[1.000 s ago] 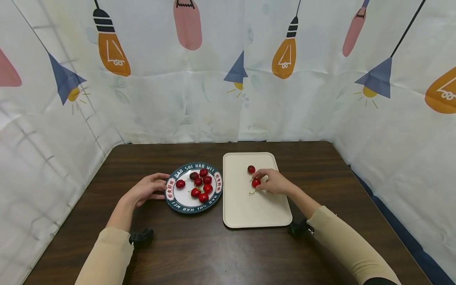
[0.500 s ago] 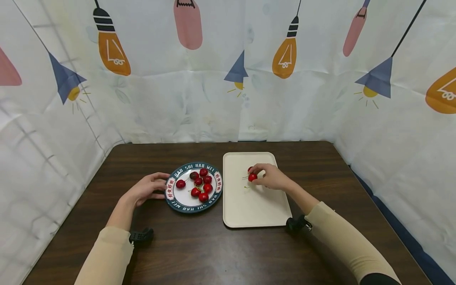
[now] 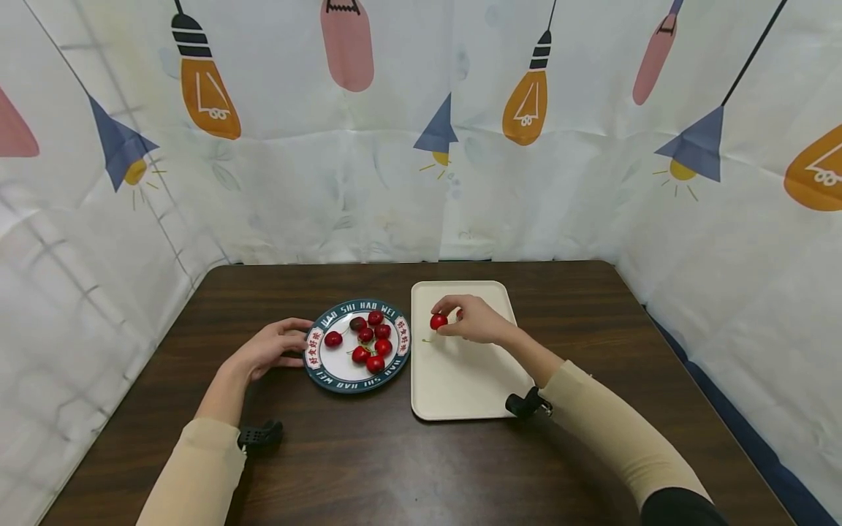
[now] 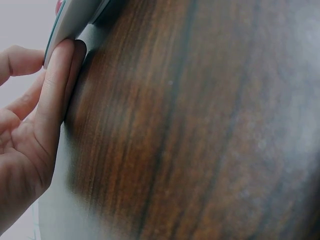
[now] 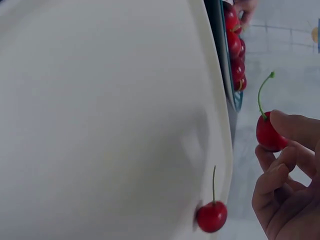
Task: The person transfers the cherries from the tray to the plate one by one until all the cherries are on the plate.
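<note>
In the head view my right hand [image 3: 476, 319] pinches a red cherry [image 3: 438, 321] between thumb and fingertips, over the left part of the cream tray [image 3: 473, 387]. Its green stem points away from the fingers in the right wrist view. A second cherry [image 5: 211, 216] with its stem up lies on the tray, largely covered by the hand in the head view. To the left, my left hand [image 3: 276, 347] holds the rim of a round plate [image 3: 342, 386], with thumb and fingers at its edge [image 4: 56, 37]. Several cherries [image 3: 365, 335] lie on the plate.
Plate and tray sit side by side on a dark wood table [image 3: 368, 460], with a narrow gap between them. A printed curtain [image 3: 296, 197] hangs behind the table and along its sides. Both wrists wear dark straps [image 3: 261, 435].
My right hand, pinching the cherry, has moved left and slightly away across the tray, passing in front of the second cherry. The left hand and the plate have stayed in place.
</note>
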`<state>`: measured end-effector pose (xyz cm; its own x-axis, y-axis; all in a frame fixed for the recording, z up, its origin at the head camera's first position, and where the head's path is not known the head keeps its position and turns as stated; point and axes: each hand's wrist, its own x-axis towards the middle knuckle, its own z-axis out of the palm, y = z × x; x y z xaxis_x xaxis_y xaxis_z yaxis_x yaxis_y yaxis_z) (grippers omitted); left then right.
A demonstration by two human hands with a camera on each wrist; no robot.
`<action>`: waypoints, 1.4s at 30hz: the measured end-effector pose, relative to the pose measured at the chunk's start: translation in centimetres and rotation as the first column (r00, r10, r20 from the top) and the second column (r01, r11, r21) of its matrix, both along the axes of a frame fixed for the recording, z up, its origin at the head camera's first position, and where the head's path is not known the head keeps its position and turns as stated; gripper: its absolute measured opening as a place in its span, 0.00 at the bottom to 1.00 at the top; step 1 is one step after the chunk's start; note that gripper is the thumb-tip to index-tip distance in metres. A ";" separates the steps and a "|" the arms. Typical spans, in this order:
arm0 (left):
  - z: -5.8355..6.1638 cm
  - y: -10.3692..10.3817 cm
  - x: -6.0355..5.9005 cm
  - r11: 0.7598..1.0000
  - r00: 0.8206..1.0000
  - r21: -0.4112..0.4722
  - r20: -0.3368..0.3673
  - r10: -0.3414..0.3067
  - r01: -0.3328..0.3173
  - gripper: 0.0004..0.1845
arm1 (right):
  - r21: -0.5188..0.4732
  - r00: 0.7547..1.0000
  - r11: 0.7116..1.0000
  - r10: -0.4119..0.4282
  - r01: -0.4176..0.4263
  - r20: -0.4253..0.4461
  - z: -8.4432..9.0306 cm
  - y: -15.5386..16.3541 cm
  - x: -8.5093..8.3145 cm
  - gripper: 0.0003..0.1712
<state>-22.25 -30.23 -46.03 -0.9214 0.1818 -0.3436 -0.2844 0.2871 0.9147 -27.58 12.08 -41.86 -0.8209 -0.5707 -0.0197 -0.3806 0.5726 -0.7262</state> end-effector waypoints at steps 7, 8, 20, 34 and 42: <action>-0.1 -0.1 0.0 1.000 1.000 0.001 0.004 0.004 -0.004 0.31 | -0.028 0.998 0.998 0.060 -0.061 -0.004 0.3 -2.7 0.0 0.19; -0.1 -0.1 0.0 1.000 1.000 0.001 0.004 0.004 -0.004 0.31 | -0.028 0.998 0.997 0.067 -0.067 -0.005 0.3 -3.1 0.1 0.19; 0.0 -0.1 -0.1 1.000 1.000 -0.010 -0.002 0.005 -0.005 0.31 | -0.010 0.988 0.989 0.150 -0.150 -0.024 0.2 -7.2 0.6 0.21; 0.2 0.0 0.0 1.000 1.000 -0.002 -0.003 0.005 -0.005 0.31 | -0.021 0.975 0.976 0.217 -0.219 -0.048 -0.8 -11.5 0.7 0.20; 0.2 0.0 0.0 1.000 1.000 -0.001 -0.002 0.003 -0.003 0.30 | -0.034 0.976 0.977 0.211 -0.213 -0.049 -1.3 -12.8 0.7 0.20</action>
